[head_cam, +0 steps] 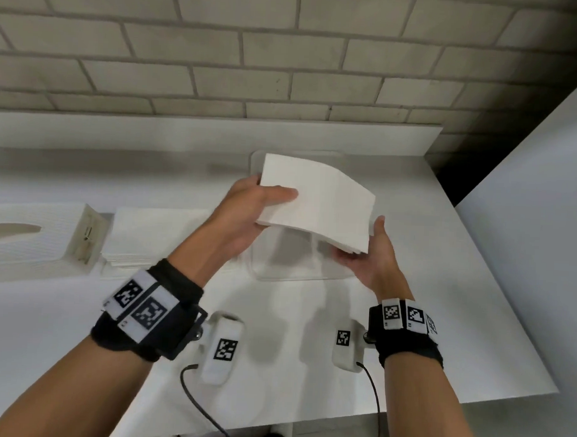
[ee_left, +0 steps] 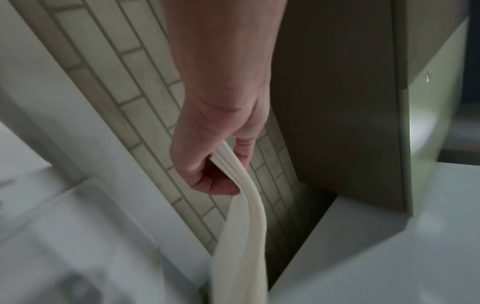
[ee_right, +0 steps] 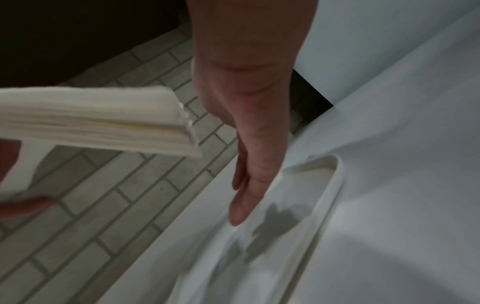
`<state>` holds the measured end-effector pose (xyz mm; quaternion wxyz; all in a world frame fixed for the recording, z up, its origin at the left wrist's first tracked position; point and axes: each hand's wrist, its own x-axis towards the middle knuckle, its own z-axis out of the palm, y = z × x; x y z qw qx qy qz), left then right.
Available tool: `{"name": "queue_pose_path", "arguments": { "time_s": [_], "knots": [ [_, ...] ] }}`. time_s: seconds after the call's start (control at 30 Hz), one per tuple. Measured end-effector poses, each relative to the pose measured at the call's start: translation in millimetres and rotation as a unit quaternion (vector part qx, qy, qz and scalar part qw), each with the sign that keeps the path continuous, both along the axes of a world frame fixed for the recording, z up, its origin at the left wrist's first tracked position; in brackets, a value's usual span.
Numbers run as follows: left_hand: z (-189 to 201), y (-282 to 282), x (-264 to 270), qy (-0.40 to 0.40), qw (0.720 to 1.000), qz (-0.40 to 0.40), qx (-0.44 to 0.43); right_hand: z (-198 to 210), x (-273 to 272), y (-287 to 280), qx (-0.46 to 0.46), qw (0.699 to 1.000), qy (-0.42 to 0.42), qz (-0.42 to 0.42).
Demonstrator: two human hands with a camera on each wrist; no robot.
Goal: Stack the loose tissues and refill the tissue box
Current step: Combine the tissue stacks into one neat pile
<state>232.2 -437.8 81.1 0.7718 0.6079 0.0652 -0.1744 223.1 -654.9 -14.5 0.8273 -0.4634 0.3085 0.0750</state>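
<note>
Tissues (head_cam: 317,206), a thick wad, hang in the air over my clear tray (head_cam: 331,275) toward the desk's right edge. My left hand (head_cam: 248,213) pinches one end, thumb on top; my right hand (head_cam: 374,257) lies open, cupping the sagging corner from beneath. One loose pinch could let sheets fan and slip. Farther left wait another stack (head_cam: 149,236) and the tissue box (head_cam: 28,238).

Black fabric wristbands (head_cam: 146,324) on both bare forearms, white marker-printed blocks (head_cam: 406,314) strapped on, black cables (head_cam: 202,408) trailing below.
</note>
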Motion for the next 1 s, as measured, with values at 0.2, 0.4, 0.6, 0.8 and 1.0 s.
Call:
{"name": "queue_pose_path", "arguments": {
  "time_s": [0.2, 0.4, 0.6, 0.8, 1.0],
  "knots": [
    [-28, 75, -22, 0.085, 0.994, 0.066, 0.02, 30, -17, 43, 0.08, 0.988, -0.047, 0.126],
    [-58, 163, -68, 0.139, 0.989, 0.056, -0.01, 27, -41, 124, 0.004, 0.974, -0.022, 0.225],
    [-84, 231, -101, 0.224, 0.97, 0.096, 0.008, 8, -61, 197, -0.092, 0.938, -0.011, 0.335],
    [-110, 250, -116, 0.085, 0.975, 0.141, 0.148, -17, -76, 224, -0.227, 0.922, -0.058, 0.307],
    [-126, 257, -132, -0.024, 0.975, 0.124, 0.184, -35, -100, 228, -0.28, 0.905, -0.127, 0.294]
  ]
}}
